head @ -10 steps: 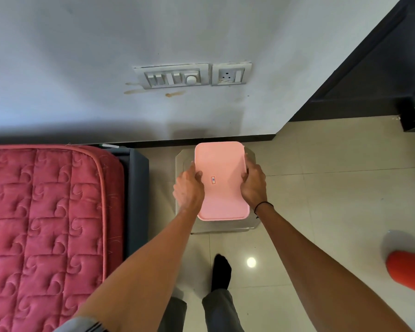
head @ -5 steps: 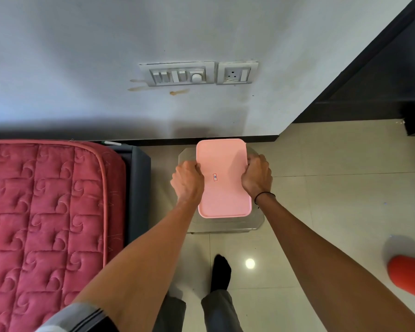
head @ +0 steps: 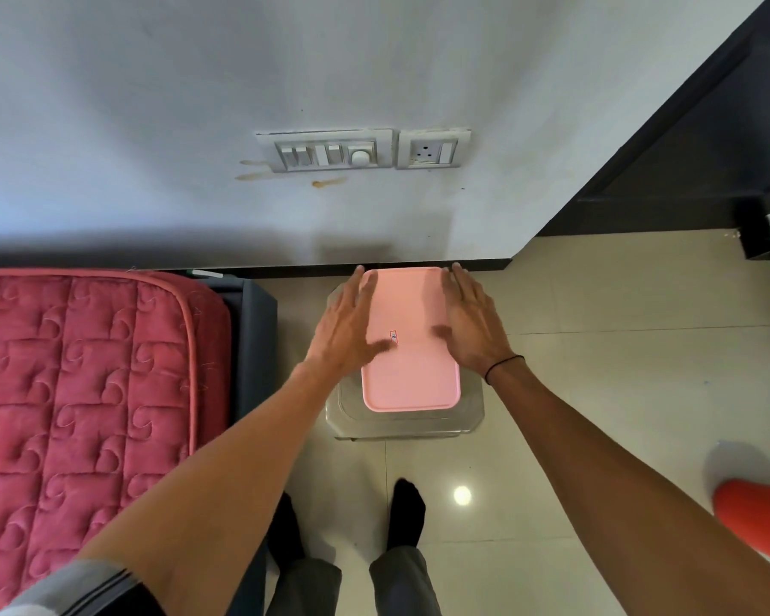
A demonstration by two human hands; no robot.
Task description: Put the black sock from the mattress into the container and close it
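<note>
Both palms flat, fingers spread, gripping nothing: left hand (head: 345, 333) & right hand (head: 474, 331) on pink lid (head: 412, 375) of container (head: 470, 413); advise pressing evenly along lid edges/corners to seat.

Both hands have released their curled hold on the long edges of the pink lid (head: 412, 344). The left hand (head: 347, 331) is now open with fingers extended flat along the lid's left side. The right hand (head: 472, 329) is likewise flattened along the right side, with both thumbs resting on the lid surface.
</note>
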